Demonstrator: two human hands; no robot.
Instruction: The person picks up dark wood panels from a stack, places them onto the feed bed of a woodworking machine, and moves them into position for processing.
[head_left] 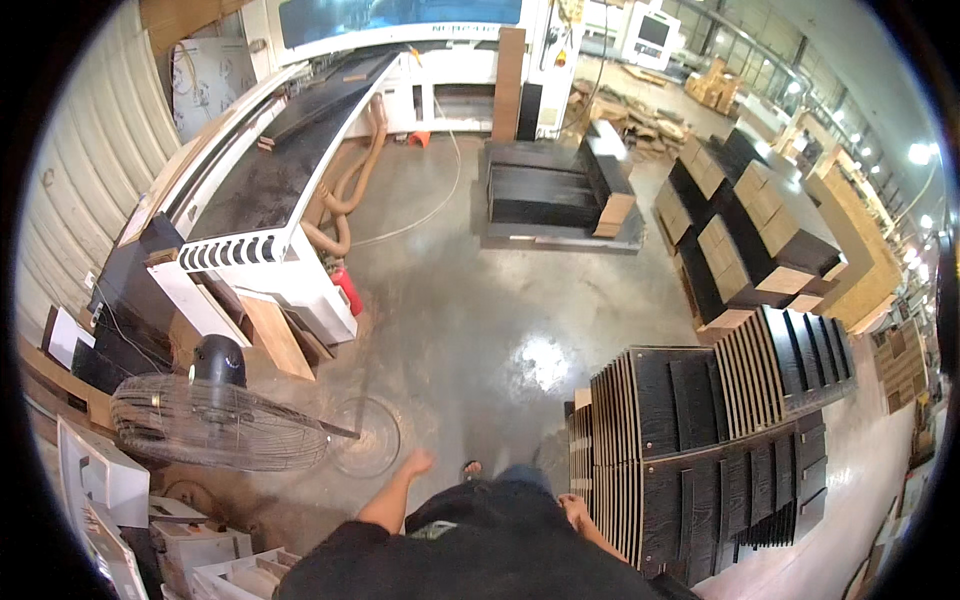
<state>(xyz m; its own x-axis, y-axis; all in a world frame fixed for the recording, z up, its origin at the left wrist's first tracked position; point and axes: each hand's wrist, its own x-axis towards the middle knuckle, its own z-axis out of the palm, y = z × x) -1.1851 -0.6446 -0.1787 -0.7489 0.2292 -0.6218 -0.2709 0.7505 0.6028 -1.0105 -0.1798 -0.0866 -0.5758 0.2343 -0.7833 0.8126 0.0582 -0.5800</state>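
Note:
My left hand (418,463) is held out over the concrete floor, near the round base of a pedestal fan (215,425). It holds nothing that I can see, and its fingers look loosely apart. Low at my right side, my right hand (572,511) is beside the near left edge of a stack of black panels (690,480). Its fingers are small and partly turned away; I cannot tell whether they touch the stack. Light wooden edges show in rows along that stack, and narrow black strips lie across its top.
A large white machine with a dark bed (300,150) fills the left, with a brown hose (345,205) and red extinguisher (346,292) beside it. Black boards (540,190) lie on a pallet ahead. More black stacks (760,220) stand right. White cabinet parts (110,470) are at near left.

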